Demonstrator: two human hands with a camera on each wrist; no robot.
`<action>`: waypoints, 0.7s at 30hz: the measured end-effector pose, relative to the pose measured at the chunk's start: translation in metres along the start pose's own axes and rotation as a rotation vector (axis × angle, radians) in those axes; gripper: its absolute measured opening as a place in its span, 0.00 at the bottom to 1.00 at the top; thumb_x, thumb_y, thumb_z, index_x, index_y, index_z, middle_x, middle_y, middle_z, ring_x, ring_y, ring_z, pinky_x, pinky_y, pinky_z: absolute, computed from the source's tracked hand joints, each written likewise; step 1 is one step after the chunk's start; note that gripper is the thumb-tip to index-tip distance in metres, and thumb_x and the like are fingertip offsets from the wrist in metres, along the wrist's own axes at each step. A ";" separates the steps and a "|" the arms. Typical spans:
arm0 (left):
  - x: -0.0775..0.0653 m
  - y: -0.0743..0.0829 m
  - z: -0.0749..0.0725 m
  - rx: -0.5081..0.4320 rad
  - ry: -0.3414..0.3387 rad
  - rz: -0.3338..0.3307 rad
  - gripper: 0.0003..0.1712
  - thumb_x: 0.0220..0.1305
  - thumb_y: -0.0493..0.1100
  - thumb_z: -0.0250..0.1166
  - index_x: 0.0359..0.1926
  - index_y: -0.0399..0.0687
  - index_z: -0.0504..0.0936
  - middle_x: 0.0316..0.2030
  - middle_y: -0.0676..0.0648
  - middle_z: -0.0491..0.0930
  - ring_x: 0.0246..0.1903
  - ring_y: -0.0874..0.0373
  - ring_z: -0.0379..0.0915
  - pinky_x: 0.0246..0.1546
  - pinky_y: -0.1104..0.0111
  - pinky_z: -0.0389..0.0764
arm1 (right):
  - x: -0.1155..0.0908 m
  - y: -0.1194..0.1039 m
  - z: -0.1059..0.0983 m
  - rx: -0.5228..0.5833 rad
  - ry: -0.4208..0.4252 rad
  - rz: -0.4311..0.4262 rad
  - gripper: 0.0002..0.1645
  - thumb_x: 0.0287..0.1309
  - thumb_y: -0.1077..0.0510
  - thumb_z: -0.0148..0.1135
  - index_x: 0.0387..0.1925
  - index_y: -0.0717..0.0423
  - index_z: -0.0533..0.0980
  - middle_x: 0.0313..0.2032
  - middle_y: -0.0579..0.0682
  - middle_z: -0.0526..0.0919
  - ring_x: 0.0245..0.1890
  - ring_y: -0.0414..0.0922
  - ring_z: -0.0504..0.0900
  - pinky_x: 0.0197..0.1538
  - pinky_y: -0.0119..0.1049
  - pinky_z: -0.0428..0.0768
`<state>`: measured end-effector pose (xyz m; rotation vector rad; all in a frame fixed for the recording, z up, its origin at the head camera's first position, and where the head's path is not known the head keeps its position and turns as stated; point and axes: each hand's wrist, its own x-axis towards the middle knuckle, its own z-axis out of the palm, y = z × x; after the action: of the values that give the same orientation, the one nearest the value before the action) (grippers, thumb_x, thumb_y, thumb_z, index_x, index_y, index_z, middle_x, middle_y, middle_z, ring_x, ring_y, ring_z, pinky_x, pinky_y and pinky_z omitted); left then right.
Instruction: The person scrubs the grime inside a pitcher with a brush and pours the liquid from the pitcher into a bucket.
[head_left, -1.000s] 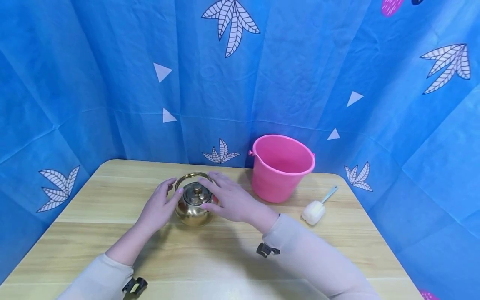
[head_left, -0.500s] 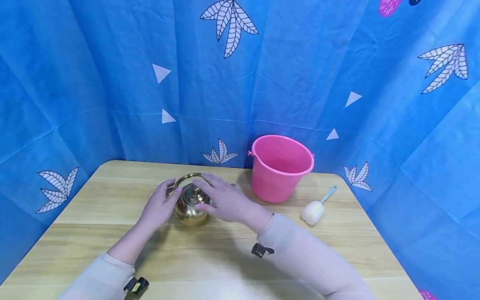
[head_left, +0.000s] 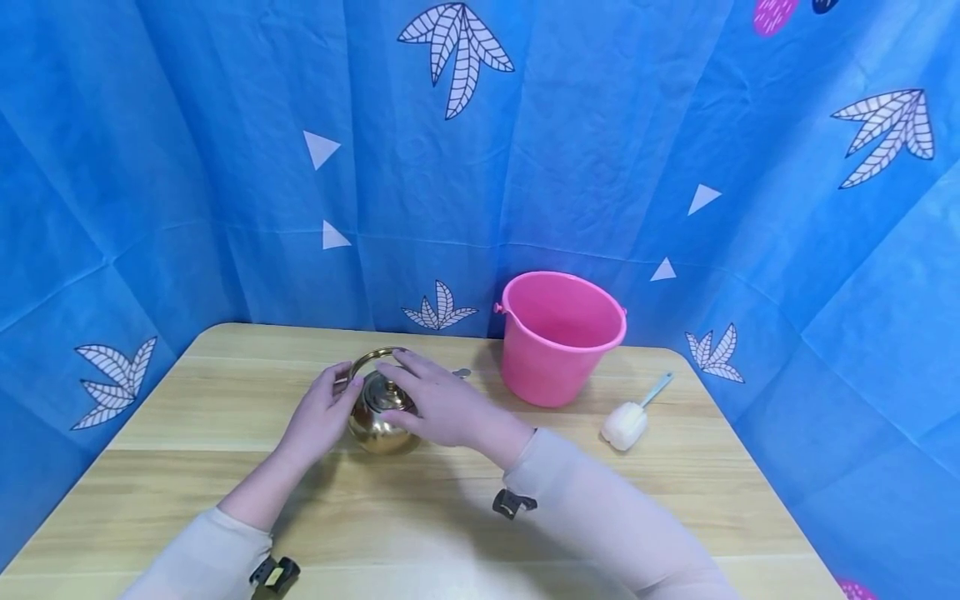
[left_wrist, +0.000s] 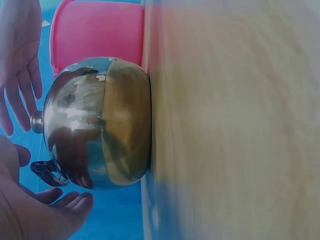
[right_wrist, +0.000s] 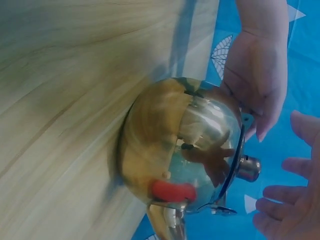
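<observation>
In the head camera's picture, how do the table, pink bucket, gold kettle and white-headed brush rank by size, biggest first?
1. Table
2. Pink bucket
3. Gold kettle, partly hidden behind the right hand
4. White-headed brush

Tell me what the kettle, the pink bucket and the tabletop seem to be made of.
The kettle looks like polished, brass-toned metal: it mirrors its surroundings. The pink bucket is probably smooth moulded plastic, given its even colour. The tabletop shows pale wood grain; solid wood or laminate, I can't tell.
</observation>
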<state>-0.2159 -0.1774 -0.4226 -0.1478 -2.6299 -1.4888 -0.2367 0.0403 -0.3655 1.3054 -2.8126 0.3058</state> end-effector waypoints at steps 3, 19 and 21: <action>0.000 0.000 0.000 -0.006 -0.001 -0.009 0.40 0.79 0.57 0.46 0.74 0.28 0.53 0.68 0.25 0.61 0.65 0.31 0.65 0.66 0.44 0.66 | 0.002 -0.001 0.000 -0.005 0.002 -0.015 0.43 0.70 0.33 0.50 0.78 0.44 0.55 0.77 0.57 0.52 0.76 0.52 0.55 0.74 0.45 0.58; -0.001 0.000 0.003 -0.046 -0.006 -0.032 0.35 0.79 0.49 0.48 0.74 0.30 0.53 0.67 0.26 0.65 0.65 0.33 0.66 0.66 0.46 0.67 | 0.007 -0.003 0.004 -0.033 -0.009 -0.051 0.37 0.72 0.38 0.52 0.74 0.51 0.64 0.75 0.58 0.60 0.73 0.51 0.61 0.74 0.42 0.60; -0.001 0.000 0.003 -0.048 -0.007 -0.036 0.34 0.79 0.49 0.48 0.74 0.30 0.53 0.66 0.26 0.65 0.65 0.34 0.66 0.66 0.46 0.67 | 0.008 -0.003 0.005 -0.044 -0.012 -0.053 0.37 0.72 0.37 0.51 0.73 0.51 0.65 0.74 0.58 0.61 0.73 0.51 0.62 0.74 0.42 0.61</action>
<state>-0.2147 -0.1743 -0.4244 -0.1107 -2.6169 -1.5664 -0.2389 0.0316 -0.3693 1.3741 -2.7723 0.2343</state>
